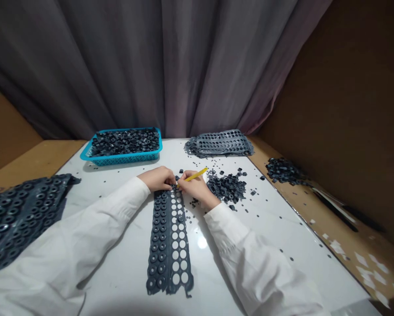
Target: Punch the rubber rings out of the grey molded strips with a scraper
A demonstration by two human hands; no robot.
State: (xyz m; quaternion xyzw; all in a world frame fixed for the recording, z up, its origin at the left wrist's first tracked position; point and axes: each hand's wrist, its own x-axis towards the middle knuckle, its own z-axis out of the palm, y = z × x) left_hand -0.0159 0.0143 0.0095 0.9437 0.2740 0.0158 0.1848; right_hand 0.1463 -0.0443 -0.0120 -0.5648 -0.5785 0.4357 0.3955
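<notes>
A black rubber sheet of moulded rings lies lengthwise in front of me. Its two left columns hold rings, while most of the right two are white see-through holes. At its far end my left hand grips the sheet with bent fingers. My right hand is closed around a thin yellow stick, tilted up to the right, its lower tip at the sheet by the left fingertips. One loose ring rests on the right columns. Beside my right hand is a pile of small black rubber parts.
A blue basket full of black parts stands at the back left. Punched sheets are stacked at the back right. More ringed sheets lie at left. Another pile and dark blade-like tools lie along the right ledge.
</notes>
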